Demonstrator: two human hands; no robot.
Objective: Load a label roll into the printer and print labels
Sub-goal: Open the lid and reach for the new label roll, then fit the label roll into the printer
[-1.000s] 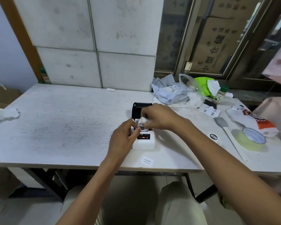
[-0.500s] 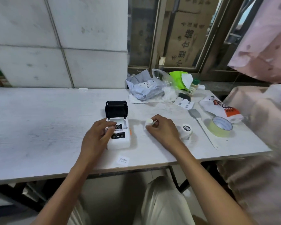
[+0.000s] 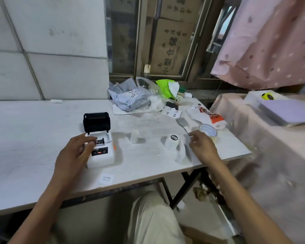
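Observation:
A small white label printer (image 3: 102, 158) sits on the white table (image 3: 33, 138) with its black lid (image 3: 96, 121) flipped up and the roll bay exposed. My left hand (image 3: 74, 154) grips the printer's left side, fingertips at the edge of the open bay. A white label roll (image 3: 173, 142) with a dark core stands to the right, a loose paper strip (image 3: 180, 154) trailing from it. A small white spool (image 3: 134, 136) stands between printer and roll. My right hand (image 3: 202, 146) hovers just right of the label roll, fingers apart, holding nothing.
A printed label (image 3: 106, 178) lies near the front edge. At the back right are grey bags (image 3: 128, 97), a green bag (image 3: 164, 87), a small bottle (image 3: 180, 95), a scraper (image 3: 182, 123), a tape roll (image 3: 208, 130) and a white-and-orange packet (image 3: 209, 116). A pink-covered surface (image 3: 271, 147) adjoins the table on the right.
My right hand left the printer, set the small white spool on the table and moved right past the label roll. My left hand stayed on the printer. The view swung right.

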